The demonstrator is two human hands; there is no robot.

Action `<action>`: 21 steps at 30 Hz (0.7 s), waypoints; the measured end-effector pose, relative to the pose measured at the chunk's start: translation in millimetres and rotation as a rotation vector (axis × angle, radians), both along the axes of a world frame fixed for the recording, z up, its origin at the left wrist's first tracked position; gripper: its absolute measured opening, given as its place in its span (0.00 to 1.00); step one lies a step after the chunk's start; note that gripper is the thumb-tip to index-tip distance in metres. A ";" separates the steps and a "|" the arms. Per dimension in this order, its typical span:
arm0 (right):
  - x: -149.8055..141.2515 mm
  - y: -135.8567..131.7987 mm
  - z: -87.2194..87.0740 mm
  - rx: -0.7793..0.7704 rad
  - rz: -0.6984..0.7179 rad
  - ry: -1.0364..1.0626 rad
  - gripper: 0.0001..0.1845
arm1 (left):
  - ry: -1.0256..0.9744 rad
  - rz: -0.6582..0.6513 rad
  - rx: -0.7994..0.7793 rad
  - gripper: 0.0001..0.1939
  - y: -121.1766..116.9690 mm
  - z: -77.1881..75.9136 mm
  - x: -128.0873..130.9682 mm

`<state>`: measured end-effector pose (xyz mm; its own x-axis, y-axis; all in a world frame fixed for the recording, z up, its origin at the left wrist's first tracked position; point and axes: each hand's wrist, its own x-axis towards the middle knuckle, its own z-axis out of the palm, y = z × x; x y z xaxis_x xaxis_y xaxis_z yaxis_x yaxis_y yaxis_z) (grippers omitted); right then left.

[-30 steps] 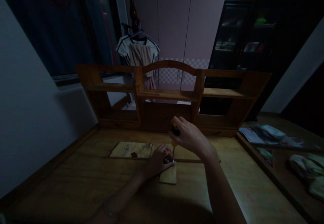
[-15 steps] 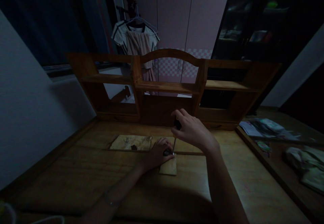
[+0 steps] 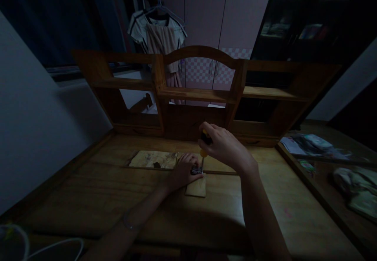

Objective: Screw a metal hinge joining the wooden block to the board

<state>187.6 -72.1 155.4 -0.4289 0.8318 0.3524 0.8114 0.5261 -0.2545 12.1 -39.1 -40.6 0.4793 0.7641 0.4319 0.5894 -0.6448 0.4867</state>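
Note:
My right hand [image 3: 225, 146] is wrapped round the black-and-yellow handle of a screwdriver [image 3: 204, 153]. Its shaft points down, and the tip meets a small dark piece with a shiny metal part [image 3: 195, 170]. Fingers of my left hand [image 3: 182, 171] press that piece from the left; its exact kind is too dim to make out. Just beneath lies a small pale wooden block [image 3: 196, 189], flat on the desk. A long wooden board [image 3: 150, 159] with dark markings runs behind it, partly covered by my left hand.
A wooden shelf unit [image 3: 197, 93] stands along the back of the desk [image 3: 118, 198]. Papers and plastic [image 3: 309, 143] lie off to the right, near some folded cloth [image 3: 353, 190]. A white cable [image 3: 59, 245] curls at the lower left.
My right hand has turned slightly on the screwdriver, so more of its yellow handle shows. My left hand keeps its hold on the dark piece. The whole view has shifted a little.

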 end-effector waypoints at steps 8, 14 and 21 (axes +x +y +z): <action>3.9 0.3 1.5 0.004 0.019 0.008 0.14 | 0.038 0.030 0.009 0.23 0.5 1.8 -1.8; 3.3 -0.6 2.4 -0.004 -0.044 -0.012 0.11 | 0.028 0.009 -0.010 0.21 1.0 1.0 -2.4; 3.4 -1.5 4.2 -0.018 -0.008 0.002 0.10 | 0.054 0.010 -0.002 0.21 0.4 1.2 -2.0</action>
<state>191.1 -73.5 159.6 -0.4214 0.8416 0.3378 0.8151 0.5147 -0.2657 10.1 -38.7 -39.5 0.4946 0.7697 0.4037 0.6213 -0.6379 0.4551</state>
